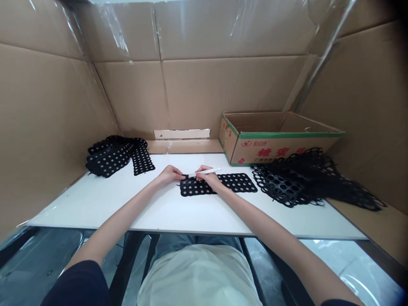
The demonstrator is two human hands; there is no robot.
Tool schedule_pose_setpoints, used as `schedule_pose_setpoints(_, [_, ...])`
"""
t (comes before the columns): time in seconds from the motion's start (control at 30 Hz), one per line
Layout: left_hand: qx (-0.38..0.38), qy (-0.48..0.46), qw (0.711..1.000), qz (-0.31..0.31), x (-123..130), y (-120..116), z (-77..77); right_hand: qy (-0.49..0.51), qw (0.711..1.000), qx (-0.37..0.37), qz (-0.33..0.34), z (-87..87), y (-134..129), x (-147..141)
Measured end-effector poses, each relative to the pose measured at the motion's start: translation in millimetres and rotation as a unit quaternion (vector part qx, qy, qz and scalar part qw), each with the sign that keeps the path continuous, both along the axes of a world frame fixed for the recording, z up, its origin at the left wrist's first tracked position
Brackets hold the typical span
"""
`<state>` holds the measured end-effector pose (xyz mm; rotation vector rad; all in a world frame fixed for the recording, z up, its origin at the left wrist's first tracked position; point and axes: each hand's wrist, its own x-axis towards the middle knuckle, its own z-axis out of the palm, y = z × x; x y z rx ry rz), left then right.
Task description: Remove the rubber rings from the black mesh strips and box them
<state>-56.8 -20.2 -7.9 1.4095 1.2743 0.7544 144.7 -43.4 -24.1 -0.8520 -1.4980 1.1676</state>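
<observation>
A black strip with rows of round holes (239,182) lies flat on the white table in front of me. At its upper left corner, the fingers of my left hand (170,174) are pinched on the edge. My right hand (208,177) is closed around a slim white pen-shaped tool (213,171), much like a pen in writing. The tool slants over the strip with its thin end toward my left fingertips. Its exact kind is too small to make out. Part of the strip is hidden under my right hand and wrist.
At the back left sits a heap of black dotted strips (110,157). Black open-mesh material (296,178) is piled on the right, before an open cardboard box with green edging (234,148). Cardboard walls (197,85) enclose the white table (191,214) at the back and sides.
</observation>
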Motion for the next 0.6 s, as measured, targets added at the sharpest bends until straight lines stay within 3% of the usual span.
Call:
schedule_pose_setpoints(0.23, [0.057,0.008,0.998,-0.004,-4.5,4.2,-13.4,-0.061,0.997,0.043,0.005,-0.8,-0.9,-2.7])
schedule_pose_setpoints(0.6, [0.093,0.058,0.994,0.0,-3.1,-0.4,-11.1,-0.078,0.996,0.037,0.024,7.4,-5.9,-3.3])
